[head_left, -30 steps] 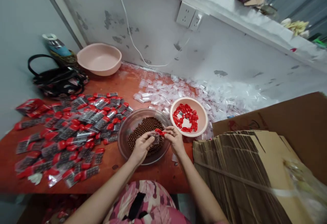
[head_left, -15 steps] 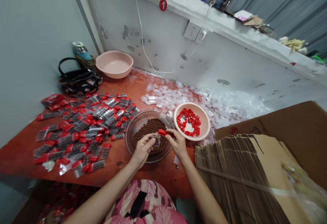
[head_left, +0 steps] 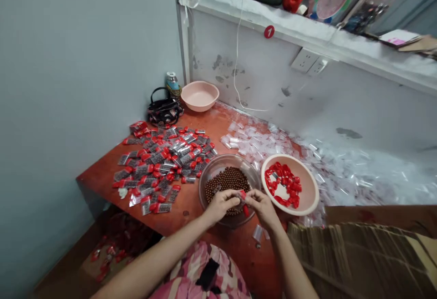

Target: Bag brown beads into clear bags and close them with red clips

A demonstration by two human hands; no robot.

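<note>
My left hand (head_left: 220, 205) and my right hand (head_left: 262, 207) meet above a glass bowl (head_left: 208, 176) holding a heap of brown beads (head_left: 227, 183). Between their fingertips is a small clear bag (head_left: 241, 201). A red cap (head_left: 246, 210) shows just under my right fingers, and the fingers partly hide both pieces. To the right, a peach plastic bowl (head_left: 307, 194) holds several red caps (head_left: 282, 183). Left of the glass bowl lies a large pile of filled packets with red tops (head_left: 160, 162).
Loose clear bags (head_left: 252, 142) spread along the orange-red table (head_left: 191, 219) by the wall. Flattened cardboard (head_left: 341, 262) lies at the lower right. A pink basin (head_left: 200, 95), black handbag (head_left: 164, 112) and bottle (head_left: 172, 82) stand at the far corner. Red packets lie below the table's left edge (head_left: 112, 253).
The view has swung, shifting the table to the right and showing more wall. My hands have come closer together, and the red cap now sits by the bag instead of at my right fingertips.
</note>
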